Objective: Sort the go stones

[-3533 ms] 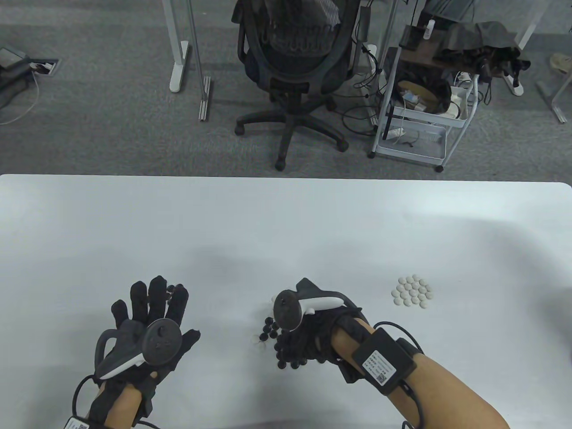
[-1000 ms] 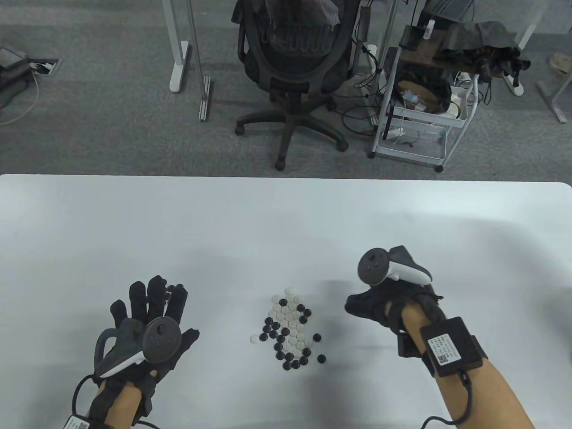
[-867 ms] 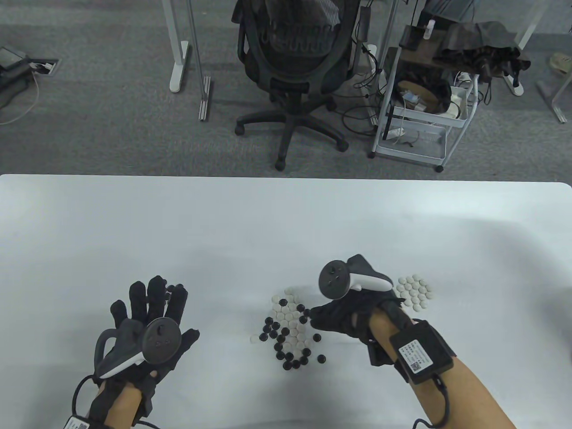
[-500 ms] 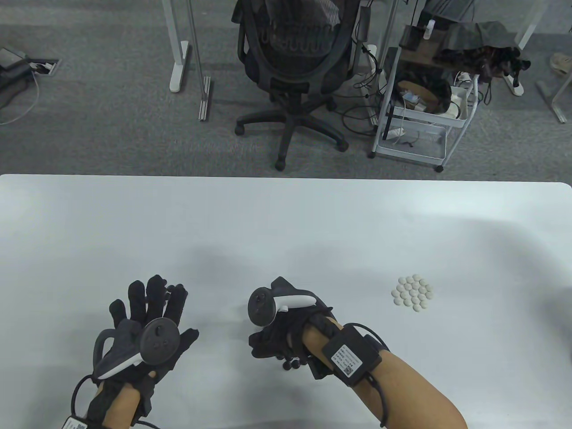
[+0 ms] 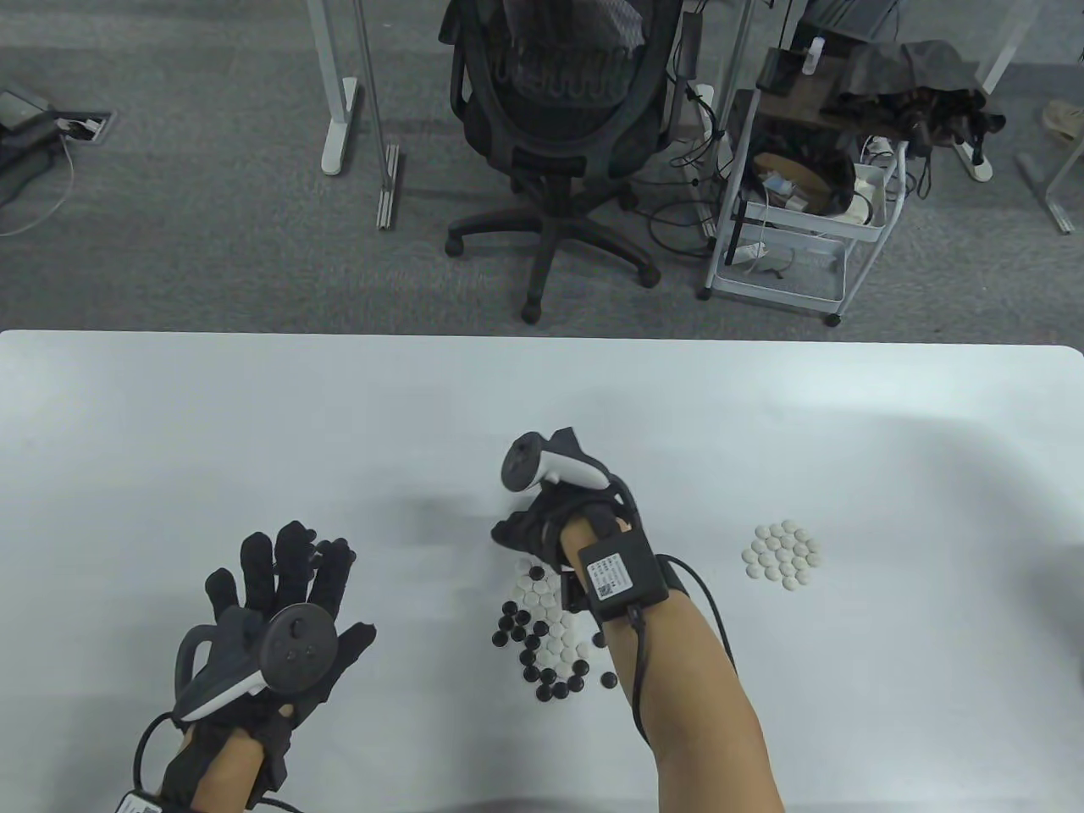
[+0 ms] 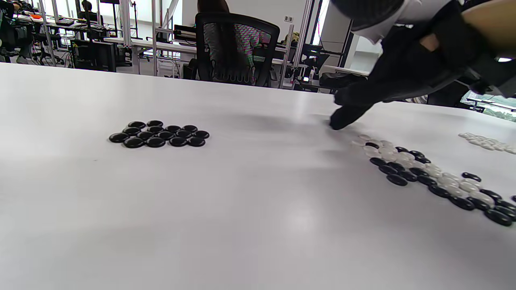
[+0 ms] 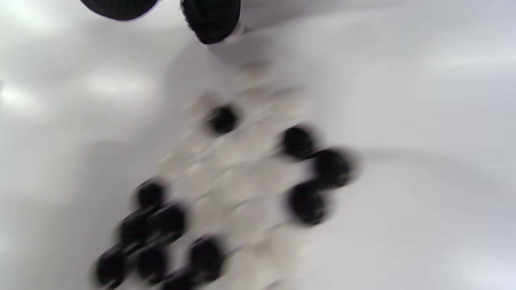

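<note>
Glossy, rounded mixed stones (image 5: 546, 631) lie heaped (no container); right hand (image 5: 529, 532) hovers beyond them, grip unclear; left hand (image 5: 279, 593) spread flat.

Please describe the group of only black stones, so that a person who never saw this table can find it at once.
On the white table, look beyond the fingertips of the left hand. There the black-only cluster lies flat and tightly packed. Unlike the mixed pile or the white-only cluster, it holds no white stone.

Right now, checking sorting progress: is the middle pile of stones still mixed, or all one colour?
Mixed. The middle pile holds black and white stones together, while the white group and black group sit apart.
</note>
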The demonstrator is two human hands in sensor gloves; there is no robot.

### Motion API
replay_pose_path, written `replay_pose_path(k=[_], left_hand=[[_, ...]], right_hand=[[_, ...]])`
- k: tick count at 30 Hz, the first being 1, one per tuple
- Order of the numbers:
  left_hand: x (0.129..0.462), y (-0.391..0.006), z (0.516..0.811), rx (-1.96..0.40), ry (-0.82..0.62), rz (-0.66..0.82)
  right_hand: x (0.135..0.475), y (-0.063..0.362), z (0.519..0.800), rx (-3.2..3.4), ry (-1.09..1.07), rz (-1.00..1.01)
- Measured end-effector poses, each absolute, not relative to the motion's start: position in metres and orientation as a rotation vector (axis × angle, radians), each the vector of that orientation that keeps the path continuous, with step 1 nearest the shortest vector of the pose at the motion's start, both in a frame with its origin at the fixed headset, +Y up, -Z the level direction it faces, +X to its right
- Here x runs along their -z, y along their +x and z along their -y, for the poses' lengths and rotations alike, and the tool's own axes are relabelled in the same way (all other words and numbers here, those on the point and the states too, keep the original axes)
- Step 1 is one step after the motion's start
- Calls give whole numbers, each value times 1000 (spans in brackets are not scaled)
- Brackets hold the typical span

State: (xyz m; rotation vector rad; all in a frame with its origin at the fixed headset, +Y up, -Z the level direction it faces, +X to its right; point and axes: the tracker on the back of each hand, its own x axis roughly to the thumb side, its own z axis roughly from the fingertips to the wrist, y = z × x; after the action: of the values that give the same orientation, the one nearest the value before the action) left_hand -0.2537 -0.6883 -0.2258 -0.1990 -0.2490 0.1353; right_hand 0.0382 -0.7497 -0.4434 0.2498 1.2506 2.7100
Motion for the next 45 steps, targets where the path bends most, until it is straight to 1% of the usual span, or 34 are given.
replay_pose_path(k=[1,4,9,17,24,32,35,37,40,43,45], left_hand=[[226,-254,688,-138,-196,249],[226,-255,687,-137,-193,249],[228,-254,689,-127,-204,248],[230,-251,693,-106,-224,249],[231,-251,694,-109,-227,245],[230,-251,693,-109,-227,245],[231,-252,693,-109,-223,245],[231,-252,693,-110,-224,245],[231,-252,693,-108,-228,243],[231,-251,694,-105,-232,241],[231,-251,694,-103,-233,242]], right_hand=[[448,59,748,-2712,174,-1264],[454,105,744,-2739,38,-1284],[448,167,745,-2669,-100,-1286],[439,220,744,-2694,-247,-1267],[435,242,744,-2714,-311,-1241],[432,252,743,-2691,-337,-1234],[432,244,736,-2693,-291,-1216],[433,231,729,-2703,-198,-1200],[430,198,719,-2707,5,-1214],[420,150,710,-2709,282,-1220],[413,125,710,-2701,406,-1229]])
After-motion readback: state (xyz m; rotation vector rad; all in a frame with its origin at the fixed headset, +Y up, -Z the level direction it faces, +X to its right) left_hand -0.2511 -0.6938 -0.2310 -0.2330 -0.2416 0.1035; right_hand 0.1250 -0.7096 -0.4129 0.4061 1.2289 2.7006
